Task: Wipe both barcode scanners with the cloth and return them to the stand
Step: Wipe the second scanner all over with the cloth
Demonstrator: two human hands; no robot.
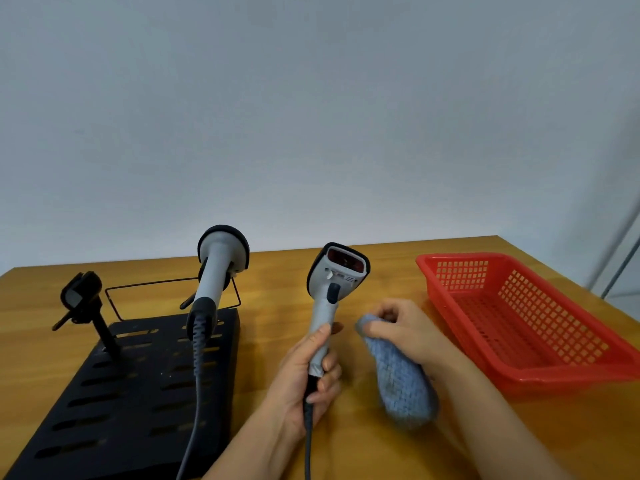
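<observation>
- Grey scanner standing upright, left hand gripping its handle.
- Right hand clutching blue cloth beside it.
- Second scanner sitting in black stand.

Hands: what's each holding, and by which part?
Left hand grips the scanner by its lower handle, head up. Right hand holds the cloth by its upper end.
</observation>
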